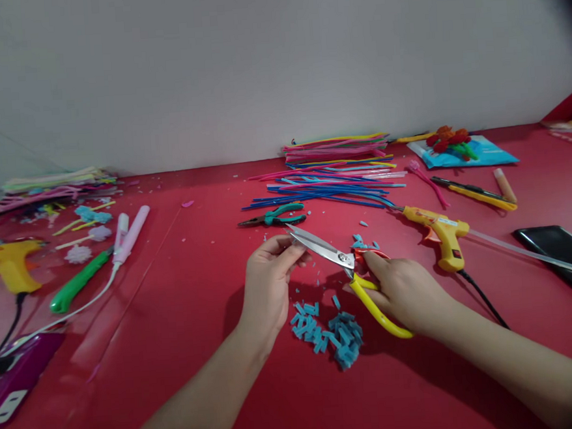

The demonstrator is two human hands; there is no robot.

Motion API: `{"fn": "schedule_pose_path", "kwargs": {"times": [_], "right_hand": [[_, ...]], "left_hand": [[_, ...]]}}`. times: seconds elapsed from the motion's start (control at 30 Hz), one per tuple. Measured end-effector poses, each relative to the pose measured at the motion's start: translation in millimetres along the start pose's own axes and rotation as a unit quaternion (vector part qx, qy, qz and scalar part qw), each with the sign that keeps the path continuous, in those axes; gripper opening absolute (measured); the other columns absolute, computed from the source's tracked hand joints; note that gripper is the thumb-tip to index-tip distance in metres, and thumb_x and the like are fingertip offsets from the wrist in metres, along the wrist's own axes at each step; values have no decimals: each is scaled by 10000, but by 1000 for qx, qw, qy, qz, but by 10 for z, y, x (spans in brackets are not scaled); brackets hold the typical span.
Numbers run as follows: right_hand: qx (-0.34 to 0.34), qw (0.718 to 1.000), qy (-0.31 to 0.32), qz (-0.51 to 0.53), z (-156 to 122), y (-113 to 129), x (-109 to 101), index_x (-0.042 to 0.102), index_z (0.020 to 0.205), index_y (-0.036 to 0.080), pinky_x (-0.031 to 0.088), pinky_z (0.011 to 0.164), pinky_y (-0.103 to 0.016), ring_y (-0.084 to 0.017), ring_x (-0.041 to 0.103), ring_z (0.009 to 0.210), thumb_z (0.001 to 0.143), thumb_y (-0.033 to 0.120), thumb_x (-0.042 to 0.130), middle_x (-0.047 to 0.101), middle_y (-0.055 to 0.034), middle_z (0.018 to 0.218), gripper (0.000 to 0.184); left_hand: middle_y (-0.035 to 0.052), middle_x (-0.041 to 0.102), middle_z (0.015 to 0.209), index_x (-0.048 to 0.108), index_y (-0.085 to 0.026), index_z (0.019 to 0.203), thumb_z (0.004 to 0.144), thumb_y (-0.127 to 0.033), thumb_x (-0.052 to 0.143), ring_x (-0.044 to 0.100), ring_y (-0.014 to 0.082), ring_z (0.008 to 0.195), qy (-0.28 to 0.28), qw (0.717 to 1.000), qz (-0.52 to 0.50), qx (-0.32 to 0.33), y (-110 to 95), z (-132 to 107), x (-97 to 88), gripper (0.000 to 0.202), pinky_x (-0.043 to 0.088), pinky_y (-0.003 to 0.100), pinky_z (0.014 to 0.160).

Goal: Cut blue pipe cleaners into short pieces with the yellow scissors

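Note:
My right hand (405, 290) grips the yellow and red handles of a pair of scissors (341, 259), whose steel blades point left toward my left hand (269, 278). The left hand's fingers are pinched together at the blade tips; what they hold is too small to make out. A heap of short blue pipe-cleaner pieces (334, 329) lies on the red table (178, 353) just below the scissors, between my two hands. A few more blue bits (363, 240) lie behind the scissors.
Teal-handled pliers (276, 216) and a spread of blue and pink pipe cleaners (333, 182) lie behind. A yellow glue gun (441, 233), a black phone (560, 254) and a utility knife (475, 193) are at right. Another glue gun (8, 263), green tool (78, 281) and power strip (13, 380) are at left.

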State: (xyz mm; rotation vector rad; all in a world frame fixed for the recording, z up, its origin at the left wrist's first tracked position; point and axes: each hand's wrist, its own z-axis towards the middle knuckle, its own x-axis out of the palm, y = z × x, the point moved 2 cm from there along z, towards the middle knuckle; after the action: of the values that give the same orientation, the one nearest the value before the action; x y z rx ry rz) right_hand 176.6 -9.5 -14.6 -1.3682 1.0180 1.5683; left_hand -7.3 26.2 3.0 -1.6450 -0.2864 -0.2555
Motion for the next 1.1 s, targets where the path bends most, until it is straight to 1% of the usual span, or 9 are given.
{"fn": "schedule_pose_path", "kwargs": {"times": [0.33, 0.47, 0.57, 0.63, 0.7, 0.77, 0.83, 0.93, 1.1], "right_hand": [[14, 1000, -10, 11, -2, -37, 13, 421, 722, 175, 125, 443, -249, -131, 451, 426, 792, 535, 285, 522, -20, 511, 392], [55, 991, 14, 118, 28, -56, -26, 429, 696, 183, 170, 435, -232, -102, 389, 425, 757, 532, 362, 463, 16, 491, 360], [92, 946, 28, 309, 71, -6, -85, 443, 678, 184, 241, 432, -209, -81, 379, 454, 721, 491, 444, 443, 39, 522, 310], [122, 890, 24, 439, 97, 42, -122, 472, 718, 173, 283, 431, -204, -72, 383, 453, 710, 458, 473, 444, 47, 538, 286], [162, 818, 29, 550, 109, 80, -134, 486, 783, 167, 278, 379, -196, -55, 337, 370, 716, 455, 472, 391, 78, 462, 296], [177, 773, 29, 609, 111, 105, -138, 489, 830, 164, 271, 343, -186, -53, 325, 320, 721, 449, 474, 354, 98, 400, 306], [175, 760, 35, 625, 107, 117, -138, 491, 828, 163, 280, 330, -178, -54, 341, 301, 718, 435, 486, 356, 103, 374, 294], [173, 758, 54, 626, 90, 123, -139, 480, 743, 167, 273, 317, -163, -40, 327, 289, 708, 363, 504, 359, 105, 370, 201], [155, 761, 54, 628, 69, 126, -164, 443, 667, 177, 238, 323, -151, -27, 301, 303, 678, 212, 485, 331, 117, 370, 56]], "left_hand": [[-8, 590, 661, 621, -145, 735, 668, -158, 596, 535, 69, 583, 22, 1000, 13, -1, -20, 7, -12, 72, 405, 192, 597], [-15, 579, 640, 608, -147, 722, 678, -162, 590, 536, 69, 583, 44, 999, 7, -13, -28, 4, 3, 50, 404, 189, 601], [-14, 583, 617, 599, -153, 721, 670, -163, 599, 544, 79, 570, 82, 995, 3, -60, 7, -25, 54, 52, 405, 201, 589], [-6, 585, 594, 603, -151, 733, 669, -171, 600, 543, 84, 551, 121, 987, 10, -102, 44, -62, 102, 67, 398, 201, 565], [0, 580, 575, 605, -145, 740, 670, -186, 600, 540, 88, 532, 161, 977, 22, -139, 80, -105, 149, 81, 390, 201, 537], [7, 575, 589, 603, -137, 718, 660, -200, 606, 540, 94, 524, 192, 966, 36, -170, 110, -144, 187, 86, 392, 208, 524], [12, 569, 602, 600, -131, 686, 650, -209, 610, 540, 101, 524, 217, 956, 57, -189, 128, -175, 214, 87, 398, 216, 520], [18, 562, 573, 607, -124, 671, 656, -210, 592, 531, 106, 519, 241, 949, 88, -181, 132, -198, 237, 89, 405, 225, 530], [27, 565, 524, 603, -132, 630, 713, -251, 519, 522, 117, 496, 226, 953, 157, -130, 121, -171, 212, 167, 393, 231, 507]]}}
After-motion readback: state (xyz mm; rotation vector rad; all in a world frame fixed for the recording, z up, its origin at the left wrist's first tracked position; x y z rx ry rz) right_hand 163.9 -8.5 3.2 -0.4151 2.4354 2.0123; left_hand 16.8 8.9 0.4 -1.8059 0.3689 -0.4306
